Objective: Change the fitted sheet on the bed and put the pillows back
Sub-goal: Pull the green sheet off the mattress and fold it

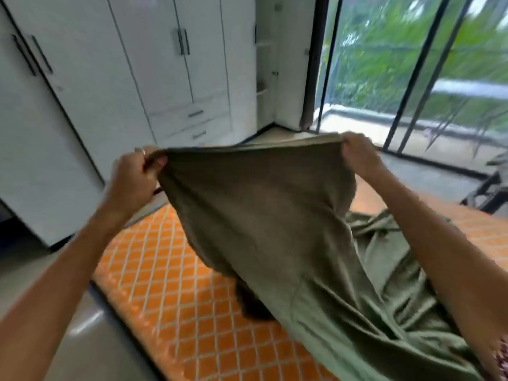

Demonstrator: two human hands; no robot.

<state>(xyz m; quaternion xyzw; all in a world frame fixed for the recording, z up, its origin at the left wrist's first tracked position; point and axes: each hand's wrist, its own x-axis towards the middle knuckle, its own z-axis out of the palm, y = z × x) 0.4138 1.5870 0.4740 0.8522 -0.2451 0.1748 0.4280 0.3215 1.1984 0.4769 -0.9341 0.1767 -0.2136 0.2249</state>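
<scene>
Two hands lift one olive-green fitted sheet (275, 215) above the bare orange mattress (176, 284). The left hand (134, 177) and right hand (360, 155) each have fingers curled tight on its top edge. Its near end trails across the mattress to the right.

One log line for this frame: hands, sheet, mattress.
left hand: grips sheet edge | right hand: grips sheet edge | sheet: olive, held up, rest heaped on mattress | mattress: orange, bare

Beyond the grip, a white wardrobe (154, 64) with dark bar handles and two drawers (196, 123) fills the far left, a glass sliding door (412, 78) showing blurred greenery stands far right, and pale floor (428, 174) lies between.
</scene>
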